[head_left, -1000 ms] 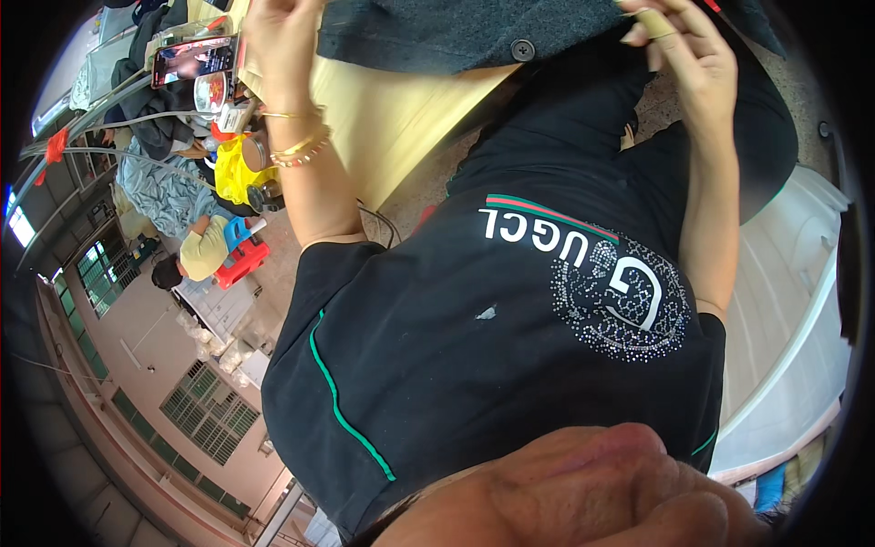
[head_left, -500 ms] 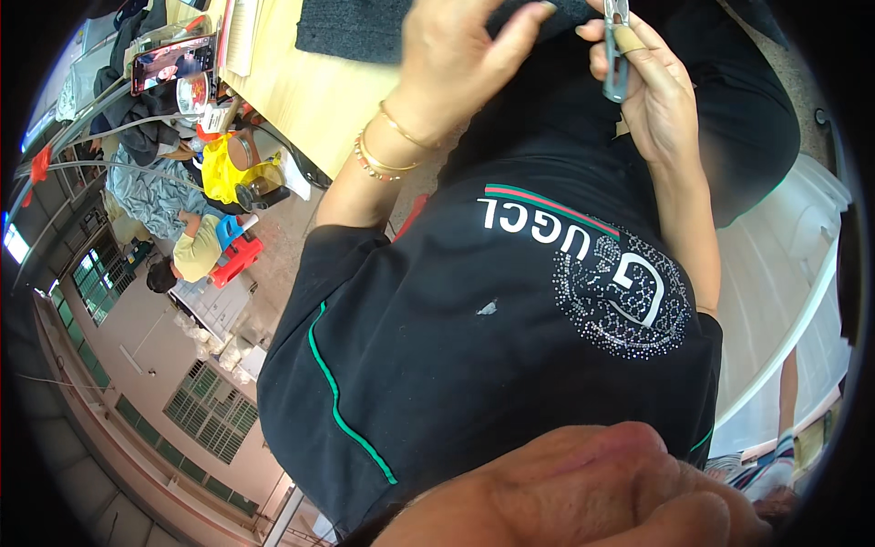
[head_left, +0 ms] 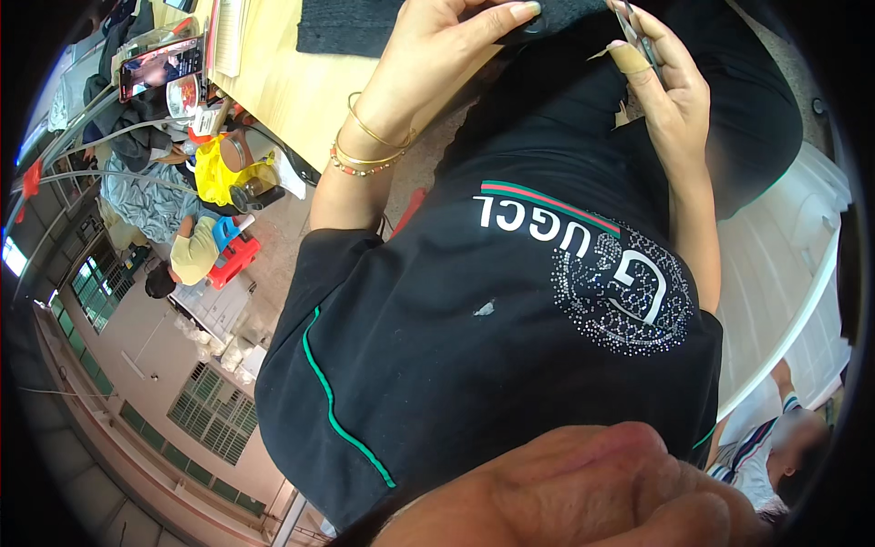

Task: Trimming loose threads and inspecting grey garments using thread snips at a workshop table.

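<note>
A dark grey knitted piece of fabric lies over the pale wooden table at the top of the view. My left hand, with gold bracelets at the wrist, pinches the fabric's near edge between thumb and fingers. Beside the thumb a small dark round thing, perhaps a button, shows on the cloth. My right hand grips small metal thread snips close to the fabric's right part. A tan wrap covers its thumb. The upper frame edge cuts off the snips' far end and some fingers.
The wooden table holds a lit phone at its left. A yellow bag and light blue cloth lie farther left. One person sits on a red stool; another is at lower right, beyond a translucent white bin.
My left hand has come down onto the fabric edge and its thumb now presses there. My right hand has turned the snips toward the cloth. Another person has appeared at lower right.
</note>
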Tool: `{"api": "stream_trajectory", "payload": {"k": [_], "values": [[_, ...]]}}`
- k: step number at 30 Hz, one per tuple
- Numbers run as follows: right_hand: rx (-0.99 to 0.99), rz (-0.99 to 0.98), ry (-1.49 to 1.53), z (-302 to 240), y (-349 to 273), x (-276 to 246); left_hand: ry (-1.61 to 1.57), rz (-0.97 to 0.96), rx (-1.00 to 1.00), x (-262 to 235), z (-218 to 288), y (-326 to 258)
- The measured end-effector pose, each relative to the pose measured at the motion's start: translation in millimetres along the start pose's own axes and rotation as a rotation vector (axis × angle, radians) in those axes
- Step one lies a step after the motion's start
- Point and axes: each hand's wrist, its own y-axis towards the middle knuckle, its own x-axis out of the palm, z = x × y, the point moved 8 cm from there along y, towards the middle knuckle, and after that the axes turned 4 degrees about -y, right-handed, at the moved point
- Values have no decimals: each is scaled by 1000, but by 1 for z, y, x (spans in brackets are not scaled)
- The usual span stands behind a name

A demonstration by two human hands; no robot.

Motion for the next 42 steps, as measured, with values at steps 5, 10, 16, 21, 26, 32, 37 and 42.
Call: {"api": "stream_trajectory", "payload": {"k": [5,10,16,21,26,32,37,42], "values": [[548,-301,-1724,-15,27,61,-254,187,-323,-5,-26,1],[349,-445,-1880,-15,36,87,-259,165,-281,5,-26,6],[418,-444,-1956,-9,33,80,-310,143,-304,3,-30,5],[302,-526,-2042,-6,33,86,-350,128,-278,8,-29,5],[327,-552,-2058,-7,32,85,-334,125,-291,3,-38,5],[384,-595,-2041,-10,37,88,-301,87,-264,7,-31,11],[329,-679,-2058,-9,40,91,-250,50,-242,12,-27,11],[327,-705,-2130,-7,43,89,39,13,-201,17,-10,12]]}}
